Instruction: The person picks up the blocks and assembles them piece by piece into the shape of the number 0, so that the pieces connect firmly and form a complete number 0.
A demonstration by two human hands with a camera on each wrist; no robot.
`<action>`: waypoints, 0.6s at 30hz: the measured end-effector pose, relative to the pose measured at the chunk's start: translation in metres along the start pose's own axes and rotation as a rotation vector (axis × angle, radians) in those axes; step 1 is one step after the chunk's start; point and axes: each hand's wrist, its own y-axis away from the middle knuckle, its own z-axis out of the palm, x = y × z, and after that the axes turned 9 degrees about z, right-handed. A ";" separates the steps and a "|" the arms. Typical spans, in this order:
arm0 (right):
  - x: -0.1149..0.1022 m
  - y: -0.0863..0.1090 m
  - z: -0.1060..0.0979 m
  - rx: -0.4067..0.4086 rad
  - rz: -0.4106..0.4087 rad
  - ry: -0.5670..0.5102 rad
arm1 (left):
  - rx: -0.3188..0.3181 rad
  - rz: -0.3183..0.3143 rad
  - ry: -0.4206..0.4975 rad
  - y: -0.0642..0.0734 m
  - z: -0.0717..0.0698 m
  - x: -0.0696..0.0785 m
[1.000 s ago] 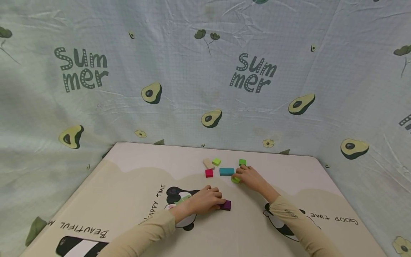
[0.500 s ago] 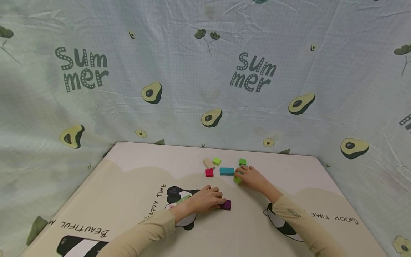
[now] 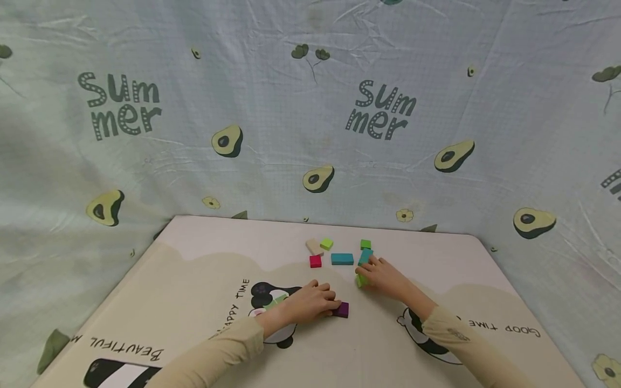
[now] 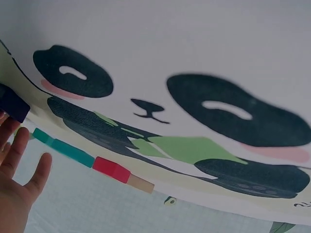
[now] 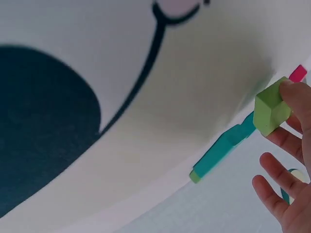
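Note:
My left hand (image 3: 310, 303) holds a purple block (image 3: 342, 310) at the middle of the table. In the left wrist view that block (image 4: 13, 103) looks dark at the fingertips, partly cut off by the frame edge. My right hand (image 3: 385, 277) pinches a lime green block (image 3: 360, 281), farther back and to the right. In the right wrist view, the thumb lies on this lime block (image 5: 272, 107) while two other fingers are spread away from it. Just beyond the right fingertips lies a blue block (image 3: 366, 256), its near end partly hidden by the hand.
Left of the right hand lie another blue block (image 3: 342, 259), a red block (image 3: 316, 261), a beige block (image 3: 314, 247) and a second lime block (image 3: 326, 244). A green block (image 3: 366, 244) lies behind. A printed cloth (image 3: 271, 178) hangs beyond the table's far edge.
My right hand has drawn the lime block slightly toward me and to the right, uncovering the blue block behind it. The left hand and purple block have stayed in place.

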 end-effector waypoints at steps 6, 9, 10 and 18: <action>-0.009 0.008 -0.006 0.051 -0.044 0.016 | 0.007 0.005 -0.026 0.000 0.000 0.000; -0.015 0.012 -0.009 0.082 -0.057 0.023 | 0.005 0.006 -0.019 0.000 -0.001 0.000; -0.017 0.013 -0.009 0.089 -0.055 0.021 | 0.003 0.005 -0.015 0.000 -0.001 0.000; -0.032 0.018 -0.014 0.125 -0.022 0.045 | 0.004 0.005 -0.019 0.000 0.001 0.000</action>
